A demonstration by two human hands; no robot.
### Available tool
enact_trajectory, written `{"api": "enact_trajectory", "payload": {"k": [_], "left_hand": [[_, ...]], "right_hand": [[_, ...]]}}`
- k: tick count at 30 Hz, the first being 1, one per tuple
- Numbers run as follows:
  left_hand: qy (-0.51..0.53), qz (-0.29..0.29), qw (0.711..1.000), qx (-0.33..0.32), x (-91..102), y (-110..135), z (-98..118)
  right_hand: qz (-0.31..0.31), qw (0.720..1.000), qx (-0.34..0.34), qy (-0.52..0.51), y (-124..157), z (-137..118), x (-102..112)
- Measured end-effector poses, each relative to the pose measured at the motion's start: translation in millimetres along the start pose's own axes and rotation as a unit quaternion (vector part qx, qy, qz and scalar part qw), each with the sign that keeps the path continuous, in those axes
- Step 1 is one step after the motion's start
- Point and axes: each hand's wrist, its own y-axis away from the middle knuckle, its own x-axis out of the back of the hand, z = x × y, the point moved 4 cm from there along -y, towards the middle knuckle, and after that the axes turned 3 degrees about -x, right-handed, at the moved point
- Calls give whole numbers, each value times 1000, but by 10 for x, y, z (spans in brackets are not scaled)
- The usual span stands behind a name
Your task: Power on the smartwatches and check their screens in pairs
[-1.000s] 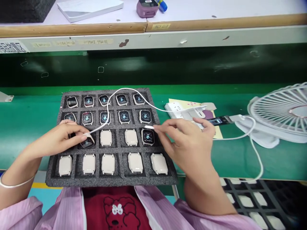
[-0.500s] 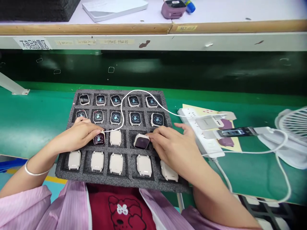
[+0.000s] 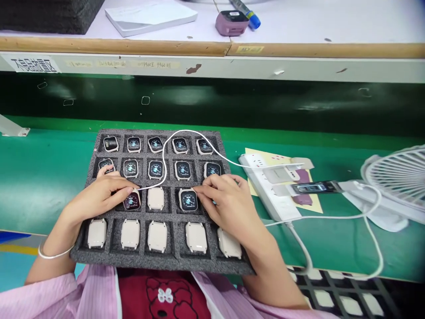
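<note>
A dark foam tray point(image 3: 93, 250) holds rows of small smartwatch bodies, the far two rows screen up and lit, the near row face down. My left hand point(image 3: 99, 197) pinches a lit watch point(image 3: 132, 201) in the third row, where the white charging cable point(image 3: 164, 155) ends. My right hand point(image 3: 224, 204) rests fingers-down on the tray, fingertips touching a lit watch point(image 3: 187, 199) lying in its cell. A face-down watch point(image 3: 155, 198) sits between the two.
A white power strip point(image 3: 265, 190) with a USB meter point(image 3: 315, 187) lies right of the tray on the green belt. A white fan point(image 3: 395, 177) stands at far right. A second tray point(image 3: 345, 297) sits low right. The raised shelf carries a purple device point(image 3: 230, 22) and a white box point(image 3: 149, 15).
My right hand turned a watch from tilted to screen up and set it flat in its cell. The left hand stays on the cabled watch. The camera view shifted slightly.
</note>
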Motion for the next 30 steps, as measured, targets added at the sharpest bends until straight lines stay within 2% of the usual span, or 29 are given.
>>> {"api": "enact_trajectory", "payload": {"k": [5, 9, 13, 17, 19, 22, 24, 26, 28, 30], "left_hand": [[-15, -9, 1000, -1, 127, -202, -104], [-23, 6, 1000, 1, 207, -339, -182], [-19, 3, 1000, -5, 215, -348, -173], [-45, 3, 999, 6, 241, -323, -119], [-62, 42, 997, 34, 297, -329, -79], [-36, 167, 983, 63, 378, -357, 48], [14, 207, 978, 33, 330, -402, 186], [22, 171, 985, -9, 185, -469, 330], [-39, 119, 992, -19, 20, -518, 426], [-119, 96, 988, -21, -94, -538, 483]], "right_hand": [[-4, 1000, -27, 14, -197, 107, -81], [-9, 999, -31, 15, -370, 221, -133], [-8, 1000, -13, 24, -400, 240, -131], [21, 999, -5, 49, -343, 183, -116], [33, 998, -6, 55, -322, 159, -116], [44, 997, -5, 57, -315, 137, -117], [51, 997, -1, 57, -318, 129, -117], [60, 997, 3, 58, -320, 124, -116], [68, 996, 4, 59, -318, 124, -115], [72, 996, 3, 61, -312, 126, -116]]}}
